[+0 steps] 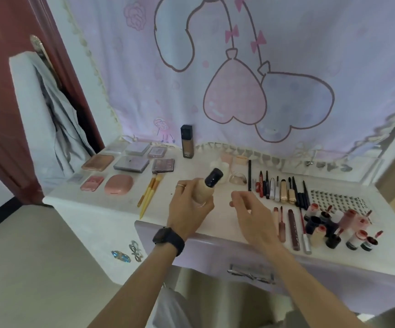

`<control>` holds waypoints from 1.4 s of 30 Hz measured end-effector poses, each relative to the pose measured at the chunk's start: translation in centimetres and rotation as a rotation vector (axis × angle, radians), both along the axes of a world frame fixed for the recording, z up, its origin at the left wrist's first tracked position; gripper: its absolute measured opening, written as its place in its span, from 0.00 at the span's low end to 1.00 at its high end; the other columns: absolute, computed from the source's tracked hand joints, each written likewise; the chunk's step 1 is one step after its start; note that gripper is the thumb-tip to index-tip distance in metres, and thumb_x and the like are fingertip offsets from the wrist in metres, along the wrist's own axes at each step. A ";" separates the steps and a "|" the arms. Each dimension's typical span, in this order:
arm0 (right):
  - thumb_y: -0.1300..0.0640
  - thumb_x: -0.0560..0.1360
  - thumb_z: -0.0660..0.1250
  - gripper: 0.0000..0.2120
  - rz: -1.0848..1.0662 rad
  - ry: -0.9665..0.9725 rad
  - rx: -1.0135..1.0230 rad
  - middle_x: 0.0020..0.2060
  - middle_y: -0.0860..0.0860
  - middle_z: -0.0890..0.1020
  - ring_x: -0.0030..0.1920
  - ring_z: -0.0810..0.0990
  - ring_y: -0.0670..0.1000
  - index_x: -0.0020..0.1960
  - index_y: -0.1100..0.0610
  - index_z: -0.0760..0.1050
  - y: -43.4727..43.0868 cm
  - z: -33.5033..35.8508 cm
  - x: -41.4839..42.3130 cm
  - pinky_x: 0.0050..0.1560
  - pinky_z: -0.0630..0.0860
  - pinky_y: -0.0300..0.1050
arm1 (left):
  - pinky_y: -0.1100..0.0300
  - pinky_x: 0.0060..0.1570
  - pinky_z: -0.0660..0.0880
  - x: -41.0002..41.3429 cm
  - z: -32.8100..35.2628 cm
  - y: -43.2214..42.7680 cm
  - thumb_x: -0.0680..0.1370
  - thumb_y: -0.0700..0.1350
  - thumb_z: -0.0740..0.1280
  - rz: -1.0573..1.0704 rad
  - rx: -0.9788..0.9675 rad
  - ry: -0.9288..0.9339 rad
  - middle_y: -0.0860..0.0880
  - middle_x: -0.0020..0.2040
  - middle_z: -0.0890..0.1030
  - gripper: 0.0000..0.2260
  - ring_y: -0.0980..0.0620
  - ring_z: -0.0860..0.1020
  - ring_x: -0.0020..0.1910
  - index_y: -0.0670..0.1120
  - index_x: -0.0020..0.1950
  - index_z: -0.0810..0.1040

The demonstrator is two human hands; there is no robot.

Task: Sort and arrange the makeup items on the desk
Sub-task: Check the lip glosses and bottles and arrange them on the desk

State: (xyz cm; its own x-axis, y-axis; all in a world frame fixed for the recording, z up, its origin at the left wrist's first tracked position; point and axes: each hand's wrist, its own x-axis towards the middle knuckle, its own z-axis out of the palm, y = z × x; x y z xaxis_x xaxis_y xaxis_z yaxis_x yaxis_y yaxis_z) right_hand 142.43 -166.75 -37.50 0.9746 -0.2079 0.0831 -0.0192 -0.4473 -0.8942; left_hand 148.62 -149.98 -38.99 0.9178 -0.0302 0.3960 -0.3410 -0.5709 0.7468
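Both forearms come up from the bottom of my feed, the left wrist wearing a black watch (168, 239). Below them a drawer handle (251, 272) sits on the front of the white desk (92, 209). Over the middle of the desktop the left hand (189, 209) grips a beige foundation bottle (202, 192), fingers wrapped round its body. It is tilted, with its dark cap (213, 177) pointing up and away from me. Just beside it the right hand (248, 211) hovers with loosely curled fingers, holding nothing and not touching the bottle. On the right near the front edge, several lip glosses (283, 224) lie side by side, and next to them I see a cluster of small bottles (341, 229) with red and dark tops. Behind those lies a dotted sheet (336, 200). Left of the sheet, a row of pencils and tubes (277, 188) lies flat. To the left of the hands, two yellow brushes (150, 192) lie together, then pink compacts (118, 184) further left. Flat palettes (131, 163) lie in rows behind them. At the back a dark foundation bottle (187, 142) stands upright against a lilac cloth (234, 100) printed with hearts
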 end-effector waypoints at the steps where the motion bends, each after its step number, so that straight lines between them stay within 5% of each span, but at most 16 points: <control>1: 0.30 0.78 0.52 0.21 -0.022 -0.015 -0.003 0.46 0.40 0.83 0.47 0.79 0.35 0.53 0.42 0.75 -0.4 0.9 0.2 0.43 0.69 0.36 | 0.77 0.45 0.67 0.0 -0.3 -0.1 0.71 0.50 0.75 -0.017 0.027 -0.009 0.57 0.54 0.70 0.22 0.61 0.71 0.45 0.54 0.63 0.75; 5: 0.18 0.69 0.40 0.40 0.012 0.031 -0.173 0.37 0.46 0.82 0.40 0.79 0.42 0.46 0.47 0.76 -1.5 3.8 1.7 0.39 0.68 0.40 | 0.71 0.49 0.70 -0.2 -1.6 -0.6 0.72 0.49 0.73 -0.075 0.106 0.064 0.59 0.56 0.66 0.24 0.56 0.74 0.50 0.54 0.67 0.73; 8: 0.22 0.73 0.39 0.44 0.059 0.105 -0.374 0.35 0.53 0.82 0.38 0.81 0.51 0.42 0.57 0.78 -1.9 4.4 3.1 0.37 0.71 0.45 | 0.62 0.51 0.75 -0.3 -2.0 -0.8 0.73 0.50 0.71 -0.123 0.164 0.052 0.56 0.60 0.69 0.25 0.52 0.76 0.52 0.52 0.69 0.72; 13: 0.29 0.80 0.44 0.37 0.110 0.156 -0.453 0.22 0.46 0.74 0.28 0.75 0.48 0.30 0.54 0.72 -1.8 3.7 4.2 0.36 0.68 0.44 | 0.52 0.50 0.79 -0.4 -1.7 -0.7 0.73 0.47 0.72 -0.126 0.209 0.002 0.49 0.63 0.72 0.27 0.47 0.77 0.53 0.48 0.72 0.72; 18: 0.37 0.82 0.53 0.28 0.171 0.145 -0.349 0.26 0.48 0.66 0.26 0.63 0.47 0.32 0.55 0.65 -1.7 3.5 4.4 0.35 0.62 0.46 | 0.50 0.51 0.78 -0.7 -1.6 -0.6 0.74 0.46 0.73 -0.132 0.233 -0.030 0.46 0.65 0.74 0.29 0.46 0.76 0.57 0.47 0.74 0.71; 31: 0.41 0.82 0.51 0.26 0.170 0.141 -0.529 0.23 0.48 0.66 0.27 0.65 0.50 0.30 0.54 0.61 -2.0 4.1 4.5 0.32 0.63 0.47 | 0.57 0.45 0.75 -0.8 -1.5 -0.7 0.73 0.47 0.73 -0.166 0.312 -0.130 0.45 0.59 0.78 0.25 0.45 0.78 0.52 0.43 0.69 0.74; 36: 0.28 0.79 0.46 0.35 0.076 0.191 -0.496 0.24 0.49 0.71 0.28 0.73 0.51 0.29 0.55 0.65 -0.9 3.9 5.3 0.33 0.68 0.47 | 0.59 0.39 0.67 -0.8 -1.3 -0.9 0.71 0.41 0.73 -0.139 0.329 -0.119 0.42 0.52 0.76 0.19 0.43 0.76 0.44 0.39 0.60 0.76; 39: 0.36 0.80 0.52 0.29 0.093 0.191 -0.496 0.24 0.48 0.69 0.29 0.71 0.52 0.32 0.57 0.66 -0.5 3.3 5.6 0.33 0.67 0.47 | 0.59 0.39 0.67 -0.6 -1.5 -0.8 0.74 0.39 0.71 -0.121 0.295 -0.074 0.42 0.52 0.75 0.15 0.43 0.75 0.45 0.39 0.59 0.74; 42: 0.41 0.78 0.58 0.28 0.027 0.157 -0.400 0.18 0.45 0.64 0.24 0.64 0.47 0.22 0.50 0.59 0.0 2.5 5.5 0.31 0.62 0.46 | 0.59 0.38 0.67 -0.3 -1.8 -0.6 0.75 0.39 0.68 -0.107 0.273 -0.016 0.45 0.52 0.74 0.12 0.47 0.73 0.42 0.42 0.58 0.73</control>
